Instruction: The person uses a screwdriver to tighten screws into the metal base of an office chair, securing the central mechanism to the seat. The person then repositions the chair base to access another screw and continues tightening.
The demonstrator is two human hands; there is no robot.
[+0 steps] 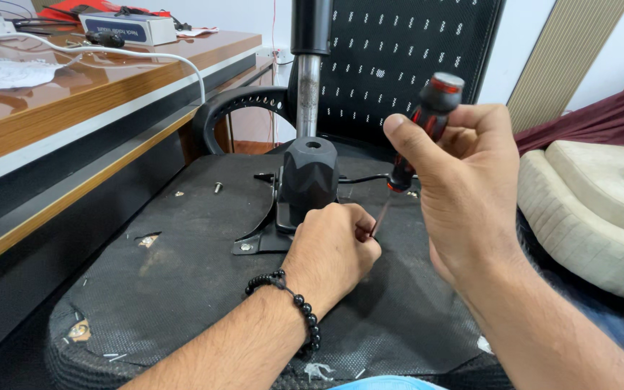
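Over chair underside [182, 274], screwdriver [427, 115] tip-down.

Left hand [334, 249] at frame centre, fingers curled into a loose fist, knuckles up, forearm entering from bottom. Right hand [460, 191] right of centre, raised higher, fingers and thumb closed in a grip.

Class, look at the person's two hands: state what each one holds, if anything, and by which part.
The right hand grips a red-and-black screwdriver by its handle. The left hand pinches the thin shaft near its tip, beside the black metal chair mechanism.
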